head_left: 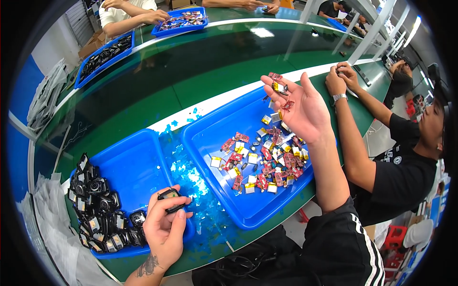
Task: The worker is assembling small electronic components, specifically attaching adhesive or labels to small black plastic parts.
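My left hand grips a small black plastic casing between thumb and fingers, above the right rim of the left blue tray. That tray holds a heap of similar black casings along its left side. My right hand is palm up with fingers spread, over the far right part of the larger blue tray. Against its fingers and palm lie a small yellow-and-silver battery and red circuit board pieces. Beneath it, the larger tray contains many loose red boards and batteries.
Blue film scraps litter the green table between the trays. A co-worker in black sits close on my right, hands on the table. Across the bench, people sit behind blue trays of parts. Grey plastic bags are at the left edge.
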Available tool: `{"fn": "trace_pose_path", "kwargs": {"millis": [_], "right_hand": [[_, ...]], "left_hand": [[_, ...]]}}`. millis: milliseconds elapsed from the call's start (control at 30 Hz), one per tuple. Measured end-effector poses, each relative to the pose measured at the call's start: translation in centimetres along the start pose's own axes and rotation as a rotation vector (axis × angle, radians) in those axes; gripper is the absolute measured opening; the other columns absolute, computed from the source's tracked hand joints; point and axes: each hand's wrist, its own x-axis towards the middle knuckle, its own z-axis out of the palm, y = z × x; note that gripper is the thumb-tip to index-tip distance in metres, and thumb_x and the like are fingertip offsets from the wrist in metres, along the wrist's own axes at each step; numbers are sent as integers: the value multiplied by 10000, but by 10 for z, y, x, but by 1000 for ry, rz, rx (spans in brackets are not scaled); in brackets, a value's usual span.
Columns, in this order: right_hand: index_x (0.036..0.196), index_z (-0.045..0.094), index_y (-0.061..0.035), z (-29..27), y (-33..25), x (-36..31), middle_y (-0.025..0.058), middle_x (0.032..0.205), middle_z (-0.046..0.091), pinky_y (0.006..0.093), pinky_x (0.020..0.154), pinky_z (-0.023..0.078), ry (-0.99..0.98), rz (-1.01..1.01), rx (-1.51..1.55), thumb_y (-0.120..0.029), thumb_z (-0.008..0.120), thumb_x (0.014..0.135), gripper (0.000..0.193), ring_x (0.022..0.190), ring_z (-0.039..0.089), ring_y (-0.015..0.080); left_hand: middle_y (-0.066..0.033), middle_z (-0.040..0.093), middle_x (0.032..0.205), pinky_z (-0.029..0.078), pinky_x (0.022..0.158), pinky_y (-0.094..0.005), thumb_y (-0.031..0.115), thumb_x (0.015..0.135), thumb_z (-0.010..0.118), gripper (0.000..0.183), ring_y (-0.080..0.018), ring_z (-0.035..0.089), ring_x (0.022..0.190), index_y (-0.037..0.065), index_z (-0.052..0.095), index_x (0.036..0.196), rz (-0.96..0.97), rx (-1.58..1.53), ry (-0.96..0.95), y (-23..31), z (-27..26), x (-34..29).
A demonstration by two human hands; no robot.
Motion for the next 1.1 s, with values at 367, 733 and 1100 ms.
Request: {"fn": "trace_pose_path", "kwargs": {"millis": [367,733,1100], "right_hand": [[1225,501,2,-2,2,-1,119,1201,572,289,760,428,96,-32,-136,-520,281,1031,599,953,517,167],[1159,548,-48,8,7,-1,91,1133,600,277,735,405,140,-69,-199,-529,362,1013,536,906,504,143],[812,586,-45,8,9,-8,-27,653,509,241,505,346,77,-339,-1004,-264,618,946,258,549,402,60]], "left_hand": [[-187,445,1281,575,805,-304,11,929,531,216,-202,606,1052,-47,581,1131,5,1,-3,0,1,0],[-180,443,1288,573,814,-300,6,926,533,215,-197,607,1057,-41,586,1129,-10,0,4,1,-1,-1],[-180,451,1292,570,831,-300,13,930,539,218,-214,602,1088,-54,592,1130,-5,-6,-12,1,1,1]]}}
